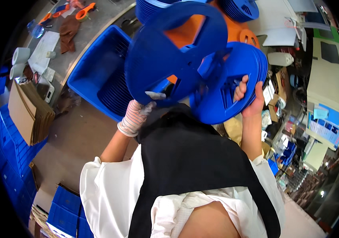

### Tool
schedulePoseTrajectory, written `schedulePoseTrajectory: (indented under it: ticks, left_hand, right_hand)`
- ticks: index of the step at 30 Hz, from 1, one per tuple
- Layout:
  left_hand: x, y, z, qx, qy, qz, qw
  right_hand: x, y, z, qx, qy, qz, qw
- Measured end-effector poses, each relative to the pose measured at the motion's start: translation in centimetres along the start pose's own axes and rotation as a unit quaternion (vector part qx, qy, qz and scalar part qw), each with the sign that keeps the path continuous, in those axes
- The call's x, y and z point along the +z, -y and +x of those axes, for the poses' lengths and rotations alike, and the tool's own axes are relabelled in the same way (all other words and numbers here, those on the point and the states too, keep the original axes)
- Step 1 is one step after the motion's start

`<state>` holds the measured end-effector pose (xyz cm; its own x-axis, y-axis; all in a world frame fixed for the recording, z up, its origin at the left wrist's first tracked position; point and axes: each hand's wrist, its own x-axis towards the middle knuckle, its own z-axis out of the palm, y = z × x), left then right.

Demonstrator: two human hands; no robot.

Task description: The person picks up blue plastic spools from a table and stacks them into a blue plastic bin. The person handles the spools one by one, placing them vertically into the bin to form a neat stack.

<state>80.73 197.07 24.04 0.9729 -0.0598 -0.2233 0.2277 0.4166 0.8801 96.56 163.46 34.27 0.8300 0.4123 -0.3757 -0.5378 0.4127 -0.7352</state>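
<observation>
My left hand (137, 114), in a striped glove, grips the lower edge of a large blue plastic reel disc (153, 47), which is held up and tilted. Its wide cut-outs show orange behind. My bare right hand (252, 97) is closed round the edge of a stack of similar blue reel discs (213, 109), with fingers through an opening and the thumb outside. The raised disc overlaps the stack's left part. Left of it stands a blue bin (94, 71) with a row of discs inside, partly hidden by the raised disc.
More blue discs (241, 8) and an orange disc (249, 38) lie at the far side. A grey table (98, 20) at far left bears orange-handled scissors (84, 12), a brown cloth (70, 33) and papers. Cardboard sheets (28, 109) stand at left. A pale machine (330, 71) is at right.
</observation>
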Motion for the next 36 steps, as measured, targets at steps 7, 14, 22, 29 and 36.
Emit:
schedulePoseTrajectory:
  ticks: [7, 14, 22, 29, 36]
  left_hand:
    - [-1.2, 1.9, -2.9, -0.072, -0.095, -0.333, 0.935]
    - [-3.7, 5.0, -4.2, -0.066, -0.24, -0.316, 0.916]
    - [-12.5, 12.2, 2.7, -0.178, -0.479, -0.028, 0.859]
    - [-17.3, 14.7, 10.9, -0.163, -0.523, -0.039, 0.836]
    - [-16.6, 14.7, 15.2, -0.272, -0.485, 0.018, 0.831]
  right_hand:
    - [-0.9, -1.2, -1.3, 0.025, -0.112, -0.045, 0.992]
    - [-1.5, -2.5, -1.4, 0.08, -0.202, -0.037, 0.975]
    - [-1.8, -3.5, -1.9, 0.078, -0.202, -0.059, 0.974]
    - [-2.9, -3.2, -2.9, 0.063, -0.236, -0.061, 0.968]
    - [-3.0, -3.0, -4.2, 0.045, -0.235, -0.065, 0.969]
